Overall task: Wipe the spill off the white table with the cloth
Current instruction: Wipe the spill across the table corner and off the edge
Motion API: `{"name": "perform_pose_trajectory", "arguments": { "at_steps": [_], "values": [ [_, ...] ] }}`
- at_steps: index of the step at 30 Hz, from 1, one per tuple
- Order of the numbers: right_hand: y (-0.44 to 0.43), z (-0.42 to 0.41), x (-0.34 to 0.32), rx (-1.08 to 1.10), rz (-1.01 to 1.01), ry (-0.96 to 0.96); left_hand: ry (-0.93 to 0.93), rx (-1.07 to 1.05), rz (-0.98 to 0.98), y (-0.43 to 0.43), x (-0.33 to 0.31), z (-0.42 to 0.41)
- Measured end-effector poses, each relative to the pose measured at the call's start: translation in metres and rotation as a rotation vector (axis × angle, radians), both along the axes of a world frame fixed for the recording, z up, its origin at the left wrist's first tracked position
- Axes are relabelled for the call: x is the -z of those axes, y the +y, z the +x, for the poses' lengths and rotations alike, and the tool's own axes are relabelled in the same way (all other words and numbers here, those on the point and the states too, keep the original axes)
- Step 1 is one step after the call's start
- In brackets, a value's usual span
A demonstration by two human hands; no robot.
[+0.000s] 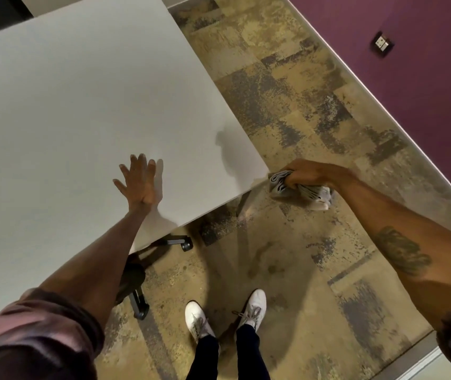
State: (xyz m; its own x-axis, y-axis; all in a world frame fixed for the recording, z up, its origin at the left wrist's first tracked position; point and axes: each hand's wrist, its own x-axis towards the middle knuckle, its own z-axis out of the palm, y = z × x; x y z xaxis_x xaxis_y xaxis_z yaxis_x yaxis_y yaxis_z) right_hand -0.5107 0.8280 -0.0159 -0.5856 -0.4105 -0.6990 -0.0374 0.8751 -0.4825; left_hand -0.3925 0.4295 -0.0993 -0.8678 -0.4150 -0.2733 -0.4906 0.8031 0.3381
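Note:
The white table (81,100) fills the upper left of the head view. My left hand (138,182) lies flat on it near its front edge, fingers spread, holding nothing. My right hand (305,175) is just off the table's right corner, over the floor, and is closed around a bunched grey cloth (312,192). A dark patch (228,149) lies on the tabletop near that corner; I cannot tell whether it is liquid or shadow.
Patterned tan and grey carpet (287,105) covers the floor. A purple wall (410,50) with a socket plate (382,44) runs along the right. Black caster legs (183,242) stick out under the table's front edge. My white shoes (227,314) stand below.

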Motion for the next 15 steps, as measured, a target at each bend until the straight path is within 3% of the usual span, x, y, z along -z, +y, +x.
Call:
{"name": "perform_pose_trajectory", "arguments": {
  "at_steps": [7, 10, 15],
  "values": [
    [-0.037, 0.034, -0.035, 0.137, -0.184, -0.051, -0.049, -0.178, 0.490, 0.026, -0.069, 0.021],
    [-0.059, 0.042, -0.052, 0.198, -0.246, -0.036, -0.025, -0.078, 0.372, 0.033, -0.087, 0.030],
    [-0.110, 0.056, -0.072, 0.314, -0.307, 0.077, 0.277, -0.104, 0.315, 0.037, -0.121, 0.052]
  ]
}}
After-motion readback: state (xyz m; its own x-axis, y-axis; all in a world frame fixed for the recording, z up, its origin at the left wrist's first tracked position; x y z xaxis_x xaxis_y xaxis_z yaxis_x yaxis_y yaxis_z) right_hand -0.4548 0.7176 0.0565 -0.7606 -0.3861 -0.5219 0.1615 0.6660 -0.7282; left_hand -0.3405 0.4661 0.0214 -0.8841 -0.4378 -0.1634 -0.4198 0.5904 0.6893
